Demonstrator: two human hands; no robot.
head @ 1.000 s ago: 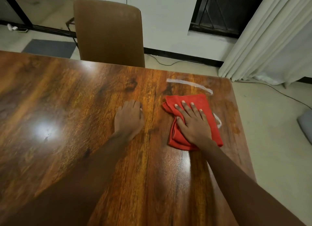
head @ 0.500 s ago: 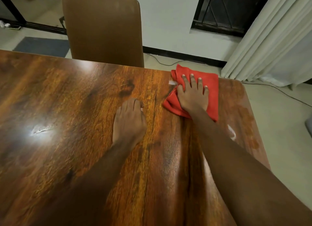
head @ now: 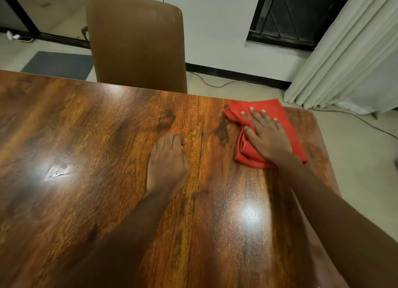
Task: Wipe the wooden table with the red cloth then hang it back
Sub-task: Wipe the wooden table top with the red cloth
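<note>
The red cloth (head: 286, 120) lies folded near the far right corner of the glossy wooden table (head: 86, 148). My right hand (head: 267, 137) presses flat on the cloth with its fingers spread and straight. My left hand (head: 167, 165) rests on the bare wood at the table's middle, a hand's width to the left of the cloth; its fingers bend at the tips and hold nothing.
A brown chair (head: 137, 42) stands against the table's far edge. Beyond the right corner hang pale curtains (head: 349, 57), and a cable (head: 217, 84) runs along the floor by the wall. A grey mat (head: 58, 65) lies on the floor at the far left.
My right hand pushed the cloth from mid-table up to the far edge, then drew it slightly back and to the right. The white streak near the far edge is gone. My left hand stayed put.
</note>
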